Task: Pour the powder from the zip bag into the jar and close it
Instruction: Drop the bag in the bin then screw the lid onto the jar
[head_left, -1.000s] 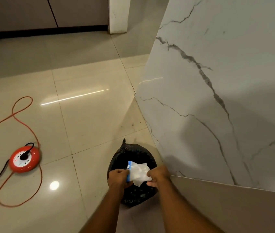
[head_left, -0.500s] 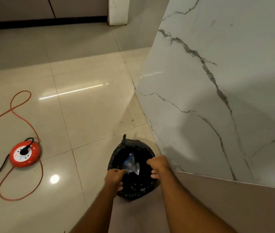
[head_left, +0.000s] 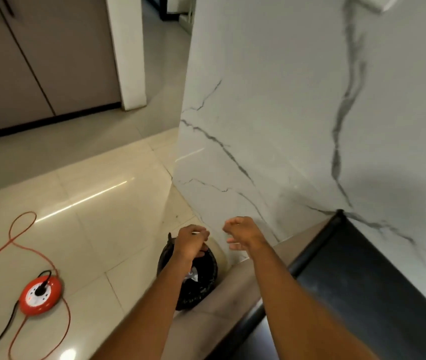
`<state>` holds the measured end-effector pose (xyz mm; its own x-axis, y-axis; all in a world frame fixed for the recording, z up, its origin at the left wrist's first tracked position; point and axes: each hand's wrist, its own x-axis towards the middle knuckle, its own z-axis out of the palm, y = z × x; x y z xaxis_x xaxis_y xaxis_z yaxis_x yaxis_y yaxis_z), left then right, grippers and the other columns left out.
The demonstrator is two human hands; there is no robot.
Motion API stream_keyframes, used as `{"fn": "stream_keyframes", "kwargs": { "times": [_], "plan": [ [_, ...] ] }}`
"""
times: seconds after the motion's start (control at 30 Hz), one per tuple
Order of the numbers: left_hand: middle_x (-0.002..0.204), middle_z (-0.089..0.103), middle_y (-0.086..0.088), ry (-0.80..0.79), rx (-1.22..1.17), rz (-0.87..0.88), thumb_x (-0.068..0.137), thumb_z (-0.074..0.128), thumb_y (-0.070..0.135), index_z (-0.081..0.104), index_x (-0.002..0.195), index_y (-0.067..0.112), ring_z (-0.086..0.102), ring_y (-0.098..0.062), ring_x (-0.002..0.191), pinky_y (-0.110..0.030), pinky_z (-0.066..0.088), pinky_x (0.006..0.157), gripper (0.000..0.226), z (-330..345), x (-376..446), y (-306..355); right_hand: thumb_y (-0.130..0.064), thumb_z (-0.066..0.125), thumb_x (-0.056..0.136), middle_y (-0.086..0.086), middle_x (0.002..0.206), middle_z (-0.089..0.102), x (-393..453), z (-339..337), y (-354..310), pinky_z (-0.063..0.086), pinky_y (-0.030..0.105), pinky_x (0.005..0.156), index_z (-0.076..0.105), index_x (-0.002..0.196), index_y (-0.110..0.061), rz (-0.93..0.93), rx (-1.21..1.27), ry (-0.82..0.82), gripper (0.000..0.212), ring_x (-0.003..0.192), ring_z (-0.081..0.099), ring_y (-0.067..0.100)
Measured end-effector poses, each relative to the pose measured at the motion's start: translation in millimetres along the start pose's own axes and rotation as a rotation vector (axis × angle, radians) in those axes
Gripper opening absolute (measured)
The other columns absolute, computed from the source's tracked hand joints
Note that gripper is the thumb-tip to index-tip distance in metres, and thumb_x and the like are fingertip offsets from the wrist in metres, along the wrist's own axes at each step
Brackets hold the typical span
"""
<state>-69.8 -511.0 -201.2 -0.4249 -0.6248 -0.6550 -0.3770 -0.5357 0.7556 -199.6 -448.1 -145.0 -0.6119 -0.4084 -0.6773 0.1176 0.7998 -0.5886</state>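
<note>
Zip bag (head_left: 192,274) lies crumpled inside black-lined bin (head_left: 208,287) on floor, beside marble panel (head_left: 271,126). Jar not in view.

Left hand (head_left: 189,241) above bin rim, fingers loosely curled, holding nothing. Right hand (head_left: 240,233) just beside it, fingers relaxed, empty.

Judged step: discard done, hands clearing bin. Do it well: lift both hands straight up, avoid snagging liner. Watch orange cable (head_left: 24,245) and red socket reel (head_left: 40,294) on floor when stepping away.
</note>
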Motion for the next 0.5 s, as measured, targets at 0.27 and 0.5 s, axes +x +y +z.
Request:
{"fn": "stream_keyframes", "kwargs": {
  "times": [0.27, 0.5],
  "plan": [
    [0.094, 0.076, -0.009, -0.128, -0.033, 0.242, 0.095, 0.062, 0.015, 0.07, 0.097, 0.015, 0.07, -0.022, 0.071, -0.033, 0.055, 0.067, 0.008, 56, -168, 74, -0.026, 0.059, 0.094, 0.0, 0.094, 0.066, -160, -122, 7, 0.054, 0.031, 0.067, 0.067, 0.106, -0.017, -0.222, 0.159, 0.129, 0.018, 0.078, 0.065, 0.016],
    [0.091, 0.075, -0.013, -0.245, 0.024, 0.466, 0.096, 0.062, 0.016, 0.068, 0.087, 0.018, 0.066, -0.021, 0.068, -0.032, 0.053, 0.062, 0.01, 129, -304, 83, -0.027, 0.056, 0.097, 0.004, 0.098, 0.066, -288, -215, 67, 0.052, 0.032, 0.07, 0.066, 0.096, -0.023, -0.379, 0.271, 0.246, 0.01, 0.082, 0.064, 0.019]
  ]
}}
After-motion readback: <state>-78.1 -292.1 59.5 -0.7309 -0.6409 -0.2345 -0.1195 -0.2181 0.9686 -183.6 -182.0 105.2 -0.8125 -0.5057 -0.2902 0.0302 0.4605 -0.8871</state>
